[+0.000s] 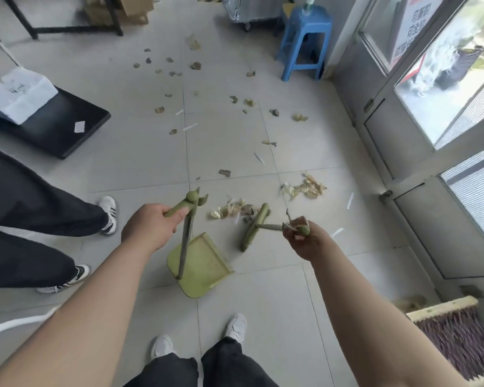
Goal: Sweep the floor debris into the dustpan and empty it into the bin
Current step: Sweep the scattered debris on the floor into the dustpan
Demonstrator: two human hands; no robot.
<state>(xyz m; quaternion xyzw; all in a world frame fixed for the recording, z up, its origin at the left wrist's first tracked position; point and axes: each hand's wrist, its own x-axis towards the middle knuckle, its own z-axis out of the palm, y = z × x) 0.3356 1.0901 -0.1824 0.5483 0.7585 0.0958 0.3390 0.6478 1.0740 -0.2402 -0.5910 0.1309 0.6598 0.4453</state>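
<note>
Centre left, the left grip (148,224) is curled round the dustpan (204,263) handle; the pan sits on the floor (137,163), mouth facing right. The debris pile (231,209) lies just above it, beside the broom head (256,226), whose long axis runs lower left to upper right. The right grip (302,238) clasps the broom handle. More scraps (159,109) spread toward the blue stool (305,43), upper right.

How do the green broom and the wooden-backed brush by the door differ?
The green broom has a slim green head; the wooden-backed brush has a pale wood back and dark bristles. The right hand grips the green broom, its head by the wrappers; nobody touches the wooden-backed brush. Both are sweeping tools.
</note>
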